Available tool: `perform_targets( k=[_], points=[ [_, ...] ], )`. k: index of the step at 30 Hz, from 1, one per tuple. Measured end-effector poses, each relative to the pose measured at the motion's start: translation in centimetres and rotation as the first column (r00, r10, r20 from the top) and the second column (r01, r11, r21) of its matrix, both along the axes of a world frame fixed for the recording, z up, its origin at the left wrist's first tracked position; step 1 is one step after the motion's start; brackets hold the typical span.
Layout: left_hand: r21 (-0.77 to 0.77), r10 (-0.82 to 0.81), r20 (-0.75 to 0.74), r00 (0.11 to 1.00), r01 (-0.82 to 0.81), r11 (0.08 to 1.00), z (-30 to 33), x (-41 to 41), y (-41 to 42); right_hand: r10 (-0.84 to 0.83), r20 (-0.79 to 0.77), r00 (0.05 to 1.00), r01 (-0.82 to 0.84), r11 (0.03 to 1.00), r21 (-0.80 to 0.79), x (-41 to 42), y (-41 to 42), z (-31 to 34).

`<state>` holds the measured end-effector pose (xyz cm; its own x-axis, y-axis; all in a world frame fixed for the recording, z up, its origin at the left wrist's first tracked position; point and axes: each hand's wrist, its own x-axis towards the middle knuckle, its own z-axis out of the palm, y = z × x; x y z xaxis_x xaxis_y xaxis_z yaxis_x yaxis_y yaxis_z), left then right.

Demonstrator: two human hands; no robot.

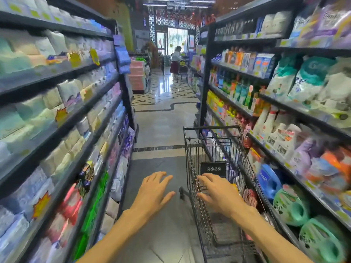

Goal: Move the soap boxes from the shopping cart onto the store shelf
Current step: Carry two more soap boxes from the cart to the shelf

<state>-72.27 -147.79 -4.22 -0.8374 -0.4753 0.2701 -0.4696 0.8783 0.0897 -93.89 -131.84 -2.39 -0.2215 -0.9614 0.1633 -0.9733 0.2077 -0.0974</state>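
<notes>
Soap boxes are the thing to move, yet none can be picked out for certain: the shopping cart (218, 168) stands at about one o'clock from the hands, hard against the right-hand shelf (296, 109), and its wire basket looks nearly bare, with only a dark placard on the near wall and some pale and reddish shapes at the far side that may be goods on the shelf seen through the mesh. If the boxes lie low in the basket, blur hides them. Small cardboard cartons of soap ought to be light for their size, stiff along the edges, a little slick on printed faces and easy to dent at the corners, so taking each across its two broad faces, thumb against fingers, seems the safe hold. The left hand (152, 190) hangs palm down over the floor at eleven o'clock from the cart's near corner, its grip spread wide, holding nothing and touching nothing. The right hand (218, 194) reaches over the basket's left rim, its grip likewise spread and empty, fingertips near the wire but apparently not on it.
</notes>
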Motion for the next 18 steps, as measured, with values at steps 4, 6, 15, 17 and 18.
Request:
perform_targets(
  k=[4,6,15,17,18],
  points=[
    [-0.002,-0.041,0.017,0.999,0.041,0.999,0.9,-6.8,-6.0,-0.065,0.008,0.998,0.065,0.998,0.007,-6.4,-5.2,0.4],
    [-0.004,-0.084,0.019,0.996,0.084,0.996,1.6,-10.5,-8.6,-0.104,0.020,0.994,0.104,0.995,0.000,-9.3,-7.4,1.1],
    [-0.011,-0.431,0.032,0.902,0.432,0.902,1.0,-29.2,-13.6,-0.391,0.000,0.921,0.391,0.920,-0.010,-21.1,-8.6,0.5],
    [-0.006,-0.513,0.039,0.858,0.513,0.858,0.3,-33.5,-13.6,-0.470,-0.001,0.882,0.470,0.882,0.015,-23.5,-7.5,-0.1],
    [0.005,-0.557,0.042,0.829,0.558,0.830,-0.2,-35.9,-13.6,-0.515,-0.005,0.857,0.515,0.857,0.029,-24.8,-6.8,-0.6]
  ],
)
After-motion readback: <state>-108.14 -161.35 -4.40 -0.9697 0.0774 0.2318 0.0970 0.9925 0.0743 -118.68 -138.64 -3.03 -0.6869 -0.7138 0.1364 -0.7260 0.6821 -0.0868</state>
